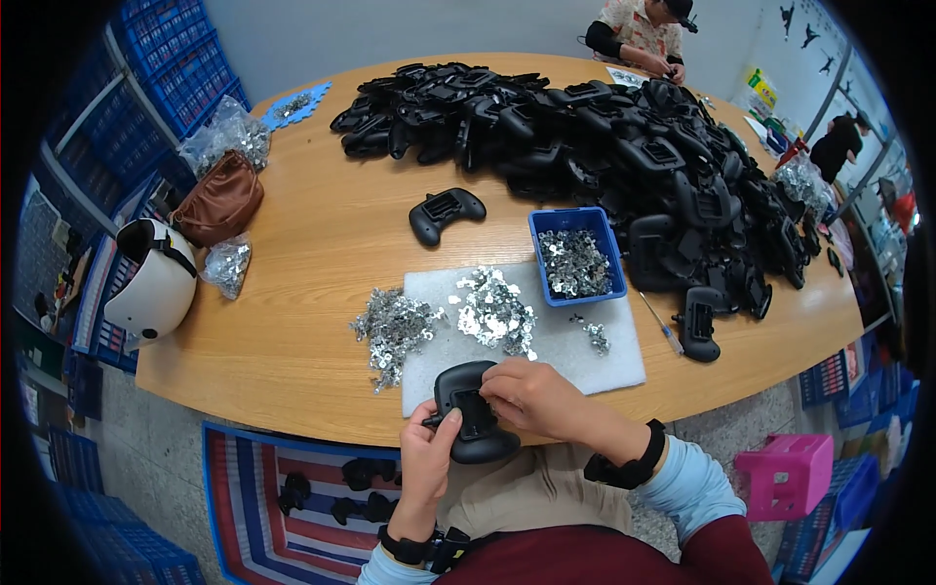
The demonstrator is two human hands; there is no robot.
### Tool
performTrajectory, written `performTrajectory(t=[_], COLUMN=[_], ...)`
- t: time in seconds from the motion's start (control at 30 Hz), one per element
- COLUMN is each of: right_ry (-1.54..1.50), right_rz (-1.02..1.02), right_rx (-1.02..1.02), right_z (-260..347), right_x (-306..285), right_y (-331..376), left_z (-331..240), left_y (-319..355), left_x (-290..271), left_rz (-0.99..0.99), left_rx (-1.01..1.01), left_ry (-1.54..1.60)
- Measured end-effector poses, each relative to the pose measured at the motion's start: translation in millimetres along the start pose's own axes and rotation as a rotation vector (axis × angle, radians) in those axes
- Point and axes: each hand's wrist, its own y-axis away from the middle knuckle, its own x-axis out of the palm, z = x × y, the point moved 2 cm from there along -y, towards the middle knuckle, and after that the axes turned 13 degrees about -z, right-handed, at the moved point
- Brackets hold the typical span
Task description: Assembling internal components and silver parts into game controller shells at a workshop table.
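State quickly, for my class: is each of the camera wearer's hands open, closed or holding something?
Left hand: closed, holding the black controller.
Right hand: closed, fingers bunched at the controller; whether they pinch anything small cannot be told.

This is an assembly workshop, with black controller-like shells heaped at one o'clock, a blue bin of metal pieces at two, and blue crates stacked at ten.

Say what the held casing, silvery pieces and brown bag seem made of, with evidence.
Held casing: probably matte black plastic, with smooth moulded curves. Silvery pieces: likely shiny metal, given bright glints. Brown bag: leather or imitation, softly creased, slightly glossy.
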Motion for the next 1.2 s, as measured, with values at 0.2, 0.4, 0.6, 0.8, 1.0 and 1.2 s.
performTrajectory(t=[0.2, 0.4, 0.6, 0.8, 1.0, 1.2], right_ry=[0.222, 0.405, 0.309, 0.165, 0.196, 0.339], right_rz=[0.199, 0.209, 0.023, -0.081, -0.160, -0.048], right_rx=[-0.109, -0.148, -0.094, 0.092, 0.073, -0.025], right_z=[15.0, 30.0, 27.0, 21.2, 19.3, 19.8], right_x=[-9.9, -9.8, -13.0, -12.3, -15.8, -4.1], right_y=[-2.6, 4.5, 17.3, 29.7, 34.6, 42.6], left_z=[4.4, 10.1, 10.4, 12.6, 12.1, 14.7], left_y=[4.7, 4.9, 8.2, 11.1, 15.9, 15.7], left_x=[7.4, 13.7, 16.4, 15.4, 19.0, 16.6], left_rz=[0.052, 0.065, 0.071, 0.085, 0.110, 0.078], left_rx=[0.024, 0.009, -0.060, -0.092, -0.071, -0.032], left_ry=[-0.140, -0.120, -0.028, -0.047, -0.067, -0.097])
